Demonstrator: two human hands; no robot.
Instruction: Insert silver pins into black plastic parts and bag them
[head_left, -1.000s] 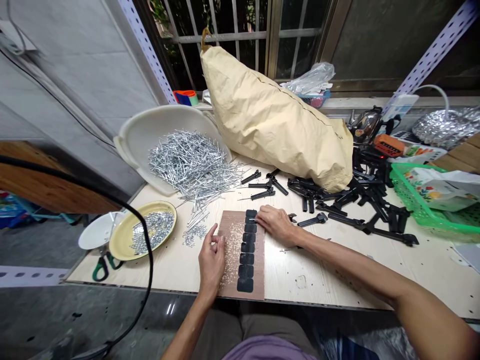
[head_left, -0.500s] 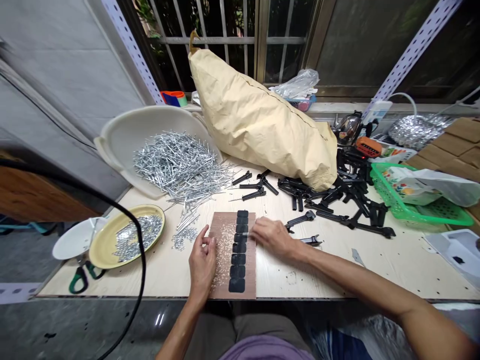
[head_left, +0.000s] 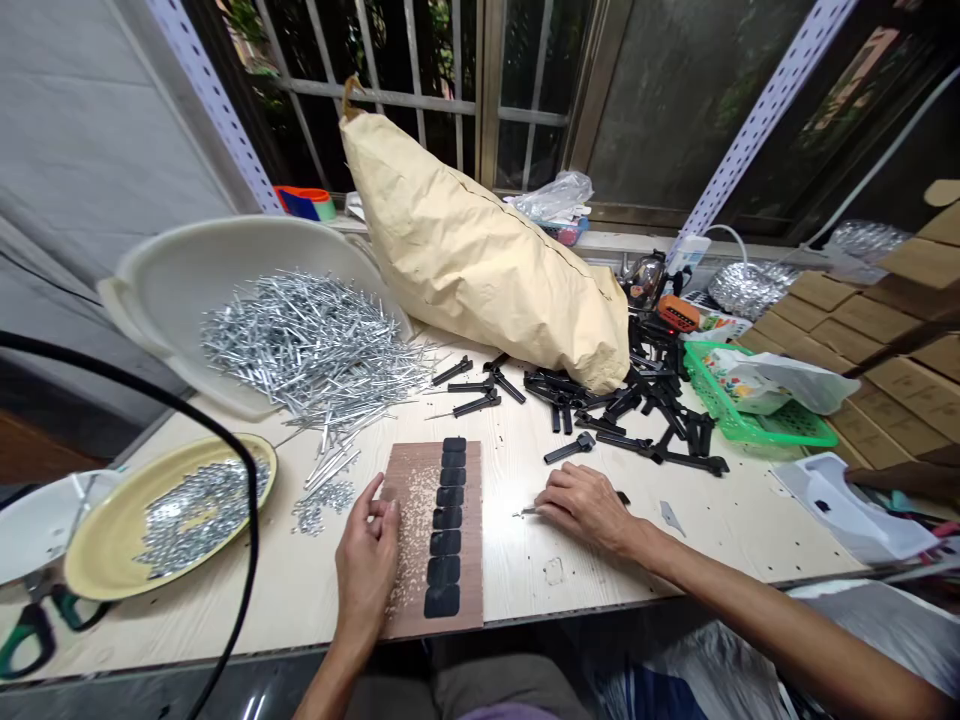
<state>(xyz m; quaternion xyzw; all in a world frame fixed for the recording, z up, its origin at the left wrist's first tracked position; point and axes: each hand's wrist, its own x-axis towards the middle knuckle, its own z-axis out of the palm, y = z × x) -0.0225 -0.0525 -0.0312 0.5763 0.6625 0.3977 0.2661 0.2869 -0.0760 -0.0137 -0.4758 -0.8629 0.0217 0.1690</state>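
A brown board (head_left: 471,570) lies on the table, bearing a column of black rounded pads (head_left: 448,516) and many tiny pale pieces (head_left: 411,525) to their left. My left hand (head_left: 367,560) rests at the board's left edge, fingers loosely bent, with thumb and forefinger apart. Off the board to the right, my right hand (head_left: 581,505) is low over the table with its fingers closed. A thin metal tip (head_left: 528,511) pokes out left of its fingertips; the fingers hide the rest. Behind this hand a black end (head_left: 622,497) shows. Just above lies a black plastic part (head_left: 570,448).
A tilted white basin (head_left: 161,275) spills metal pins (head_left: 315,345). A yellow dish (head_left: 97,560) holds small metal pieces; green-handled scissors (head_left: 30,635) lie beside it. Black parts (head_left: 637,400) are heaped before a cream sack (head_left: 480,260). A green basket (head_left: 720,400) stands right. A black cable (head_left: 251,520) crosses the left.
My right hand has moved right, from the black pads to the table beside the board. My left hand stays at the board's left edge. The camera view has shifted.
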